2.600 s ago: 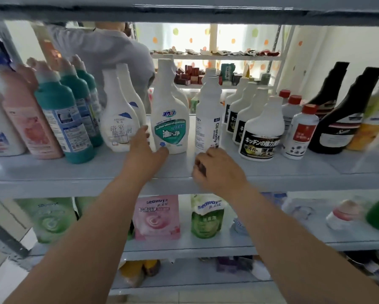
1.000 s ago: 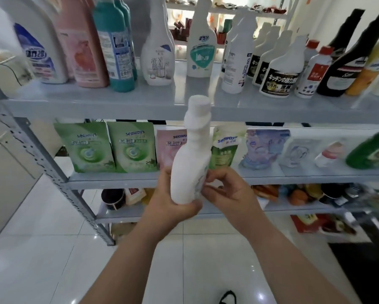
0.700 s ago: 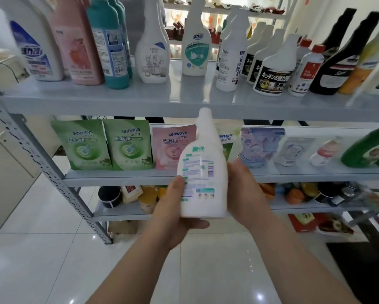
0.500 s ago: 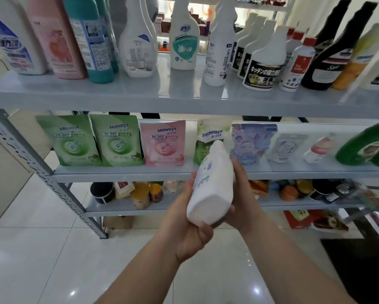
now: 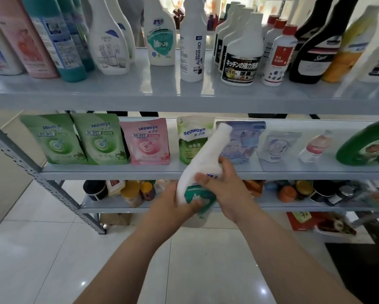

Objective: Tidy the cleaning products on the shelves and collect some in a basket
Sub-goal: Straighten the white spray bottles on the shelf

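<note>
A white bottle with a green label [image 5: 202,165] is held in front of the middle shelf, tilted with its neck pointing up and right. My left hand [image 5: 173,205] grips its lower body from the left, thumb across the green label. My right hand [image 5: 226,187] grips it from the right, fingers curled over the label. On the top shelf [image 5: 184,93] stand rows of cleaning bottles, among them a matching white and green bottle [image 5: 161,34]. No basket is in view.
Green and pink refill pouches [image 5: 96,139] line the middle shelf [image 5: 140,170]. Jars and cans [image 5: 131,193] crowd the bottom shelf. A slotted grey metal upright [image 5: 41,176] slants at the left. White glossy floor tiles [image 5: 52,260] lie below.
Both hands took a white bottle off the top shelf, lowered it and turned it; its green label now faces me. The view has moved closer to the shelves.
</note>
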A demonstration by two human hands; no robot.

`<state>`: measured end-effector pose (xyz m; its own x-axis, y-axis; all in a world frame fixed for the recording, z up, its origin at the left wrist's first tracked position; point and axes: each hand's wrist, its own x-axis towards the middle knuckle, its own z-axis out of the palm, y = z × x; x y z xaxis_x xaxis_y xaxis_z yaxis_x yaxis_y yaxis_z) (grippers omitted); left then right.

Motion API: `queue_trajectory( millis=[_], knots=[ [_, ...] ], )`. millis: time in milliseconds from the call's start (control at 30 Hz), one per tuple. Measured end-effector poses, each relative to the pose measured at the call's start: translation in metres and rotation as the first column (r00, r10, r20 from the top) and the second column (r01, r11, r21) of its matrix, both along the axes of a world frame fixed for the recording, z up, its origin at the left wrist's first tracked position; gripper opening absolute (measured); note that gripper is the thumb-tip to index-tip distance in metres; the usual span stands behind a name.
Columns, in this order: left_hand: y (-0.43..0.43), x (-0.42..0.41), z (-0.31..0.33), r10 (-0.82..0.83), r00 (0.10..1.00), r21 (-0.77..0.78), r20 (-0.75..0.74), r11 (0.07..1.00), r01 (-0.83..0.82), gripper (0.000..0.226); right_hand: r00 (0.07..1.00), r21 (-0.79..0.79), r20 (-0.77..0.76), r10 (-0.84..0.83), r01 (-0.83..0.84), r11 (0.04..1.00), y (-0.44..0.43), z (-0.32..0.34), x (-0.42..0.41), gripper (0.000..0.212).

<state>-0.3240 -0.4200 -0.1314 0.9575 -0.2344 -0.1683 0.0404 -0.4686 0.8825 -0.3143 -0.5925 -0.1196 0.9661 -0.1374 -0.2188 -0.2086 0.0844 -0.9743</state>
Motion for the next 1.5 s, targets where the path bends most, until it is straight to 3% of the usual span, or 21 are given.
queue_trajectory(
  millis=[67, 100, 133, 200, 233, 300, 400, 467, 533, 600, 667, 767, 867, 933, 1000, 1100, 1167, 1233, 1300, 1400, 1500],
  knots=[
    [-0.009, 0.0, -0.009, 0.081, 0.997, -0.106, -0.002, 0.991, -0.081, 0.058, 0.996, -0.145, 0.032, 0.086, -0.081, 0.986, -0.004, 0.002, 0.0, 0.063],
    [-0.013, -0.001, -0.012, 0.132, 0.989, -0.225, -0.063, 0.964, -0.143, 0.049, 0.992, -0.099, 0.059, 0.115, -0.108, 0.989, -0.008, 0.007, -0.001, 0.049],
    [-0.015, -0.001, -0.013, 0.175, 0.969, -0.37, -0.174, 0.9, -0.229, 0.038, 0.988, -0.011, 0.074, 0.139, -0.139, 0.99, -0.011, 0.013, -0.002, 0.038],
    [-0.02, 0.0, -0.012, 0.065, 0.87, -0.646, -0.489, 0.643, -0.411, 0.031, 0.978, 0.093, 0.089, 0.191, -0.199, 0.976, -0.015, 0.02, -0.001, 0.036],
    [-0.021, -0.001, -0.012, -0.036, 0.822, -0.714, -0.568, 0.52, -0.47, 0.039, 0.971, 0.094, 0.09, 0.22, -0.228, 0.969, -0.014, 0.022, -0.001, 0.036],
    [-0.02, 0.0, -0.014, -0.122, 0.801, -0.758, -0.586, 0.431, -0.489, 0.053, 0.96, 0.066, 0.109, 0.257, -0.265, 0.962, -0.007, 0.024, -0.001, 0.036],
    [-0.012, 0.003, -0.017, -0.093, 0.833, -0.758, -0.545, 0.48, -0.441, 0.063, 0.957, 0.025, 0.138, 0.257, -0.263, 0.965, 0.004, 0.021, 0.002, 0.034],
    [0.001, 0.008, -0.016, 0.016, 0.87, -0.68, -0.493, 0.616, -0.396, 0.065, 0.958, -0.001, 0.133, 0.252, -0.255, 0.967, 0.009, 0.022, 0.007, 0.026],
    [0.017, 0.017, -0.014, 0.155, 0.947, -0.482, -0.282, 0.831, -0.28, 0.063, 0.966, -0.038, 0.115, 0.232, -0.229, 0.973, 0.011, 0.028, 0.013, 0.021],
    [0.035, 0.025, -0.012, 0.167, 0.986, -0.161, 0.03, 0.974, -0.16, 0.054, 0.975, -0.141, 0.147, 0.168, -0.147, 0.979, 0.011, 0.034, 0.025, 0.024],
    [0.047, 0.03, -0.013, 0.101, 0.964, 0.09, 0.246, 0.988, -0.126, 0.049, 0.971, -0.262, 0.222, 0.087, -0.027, 0.965, 0.011, 0.044, 0.039, 0.032],
    [0.061, 0.032, -0.015, 0.071, 0.886, 0.222, 0.458, 0.956, -0.191, 0.054, 0.954, -0.511, 0.278, 0.11, 0.05, 0.858, 0.016, 0.062, 0.054, 0.037],
    [0.082, 0.038, -0.012, 0.006, 0.759, 0.314, 0.651, 0.908, -0.277, 0.06, 0.948, -0.819, 0.223, 0.226, 0.057, 0.571, 0.021, 0.075, 0.063, 0.041],
    [0.102, 0.045, -0.004, -0.04, 0.718, 0.355, 0.694, 0.887, -0.294, 0.062, 0.936, -0.898, 0.227, 0.268, 0.095, 0.43, 0.028, 0.084, 0.066, 0.042],
    [0.123, 0.053, 0.005, -0.036, 0.817, 0.314, 0.576, 0.932, -0.18, 0.058, 0.889, -0.897, 0.326, 0.322, 0.183, 0.402, 0.043, 0.094, 0.067, 0.044],
    [0.154, 0.063, 0.01, -0.011, 0.957, -0.094, 0.289, 0.995, 0.04, 0.042, 0.742, -0.845, 0.493, 0.455, 0.282, 0.455, 0.08, 0.107, 0.07, 0.035],
    [0.165, 0.065, 0.011, 0.028, 0.979, -0.267, 0.201, 0.963, 0.027, 0.037, 0.686, -0.758, 0.578, 0.442, 0.252, 0.601, 0.107, 0.111, 0.076, 0.029],
    [0.171, 0.063, 0.016, 0.082, 0.98, -0.36, 0.183, 0.933, -0.011, 0.03, 0.726, -0.599, 0.597, 0.343, 0.118, 0.792, 0.132, 0.11, 0.08, 0.026],
    [0.177, 0.061, 0.018, 0.186, 0.962, -0.41, 0.201, 0.908, -0.09, 0.018, 0.837, -0.428, 0.466, 0.286, -0.07, 0.901, 0.153, 0.098, 0.076, 0.045],
    [0.187, 0.059, 0.023, 0.289, 0.948, -0.505, 0.132, 0.843, -0.186, 0.025, 0.914, -0.303, 0.21, 0.348, -0.278, 0.912, 0.18, 0.057, 0.062, 0.065],
    [0.195, 0.059, 0.028, 0.247, 0.967, -0.553, 0.055, 0.814, -0.177, 0.023, 0.927, -0.197, 0.224, 0.3, -0.258, 0.946, 0.203, 0.031, 0.055, 0.061]
  ],
)
